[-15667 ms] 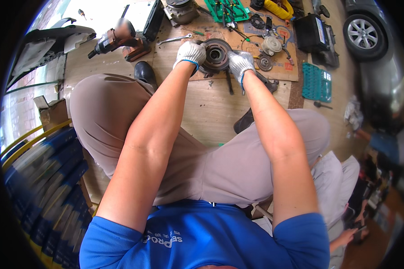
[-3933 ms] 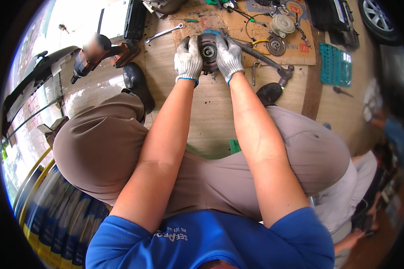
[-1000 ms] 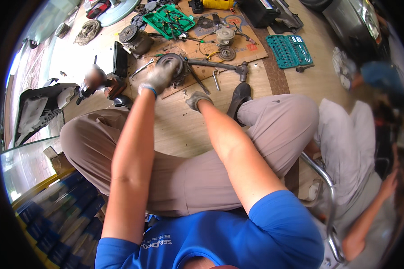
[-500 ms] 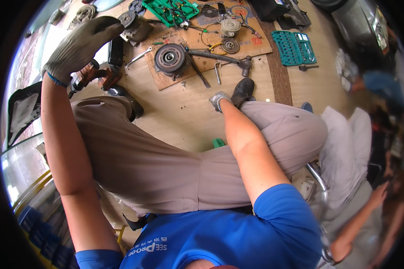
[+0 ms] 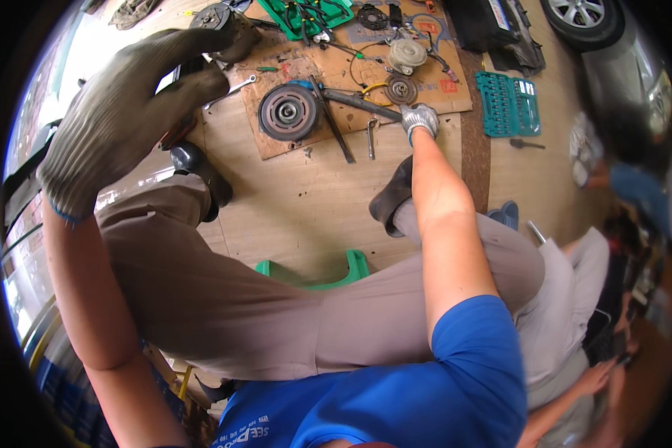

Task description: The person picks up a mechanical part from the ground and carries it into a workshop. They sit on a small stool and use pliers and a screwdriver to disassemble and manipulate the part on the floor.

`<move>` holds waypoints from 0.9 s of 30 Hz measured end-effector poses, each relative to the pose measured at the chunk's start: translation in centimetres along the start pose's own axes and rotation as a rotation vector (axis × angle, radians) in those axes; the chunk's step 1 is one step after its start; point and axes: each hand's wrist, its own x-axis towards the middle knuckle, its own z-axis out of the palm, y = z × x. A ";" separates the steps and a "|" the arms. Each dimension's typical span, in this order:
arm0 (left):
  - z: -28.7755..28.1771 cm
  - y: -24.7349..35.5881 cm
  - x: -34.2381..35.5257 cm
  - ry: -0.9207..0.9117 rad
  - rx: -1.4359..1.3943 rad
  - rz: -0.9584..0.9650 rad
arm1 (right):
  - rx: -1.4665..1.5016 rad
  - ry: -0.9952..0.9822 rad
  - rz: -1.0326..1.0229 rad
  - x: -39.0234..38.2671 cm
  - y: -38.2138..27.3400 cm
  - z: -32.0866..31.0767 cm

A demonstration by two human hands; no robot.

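Observation:
My left hand (image 5: 119, 112), in a grey knitted glove, is raised at the upper left. Its fingers and thumb are stretched apart with nothing visible between them. Beyond the fingertips sits a dirty metal part (image 5: 240, 39). My right hand (image 5: 420, 119), also gloved, is closed around the head end of a hammer lying on the cardboard sheet (image 5: 276, 147), hiding the head. The hammer's dark handle (image 5: 362, 104) runs left toward a black grooved pulley (image 5: 288, 112). A dark metal bar (image 5: 334, 123) and a small wrench (image 5: 371, 140) lie between pulley and hand.
A combination wrench (image 5: 231, 89) lies left of the pulley. Farther back are a green tool case (image 5: 306, 19), a round metal part (image 5: 407, 55) and a smaller pulley (image 5: 402, 89). An open teal socket set (image 5: 506, 104) is at right. A green stool (image 5: 357, 266) shows below me; people are at right.
My right hand has moved from beside my shoe, forward and right, onto the hammer. The left hand appears larger and nearer the view. More of the green stool shows.

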 end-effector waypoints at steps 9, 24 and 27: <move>0.7 -3.2 2.7 -0.027 -0.035 -0.062 | -0.036 0.142 -0.013 1.3 -6.2 0.1; 0.5 -4.3 2.9 0.012 -0.001 0.070 | -0.256 0.028 -0.016 3.7 -7.1 -2.0; 0.5 -4.8 2.8 0.029 0.010 0.067 | -0.299 0.098 -0.045 3.8 -6.5 -1.8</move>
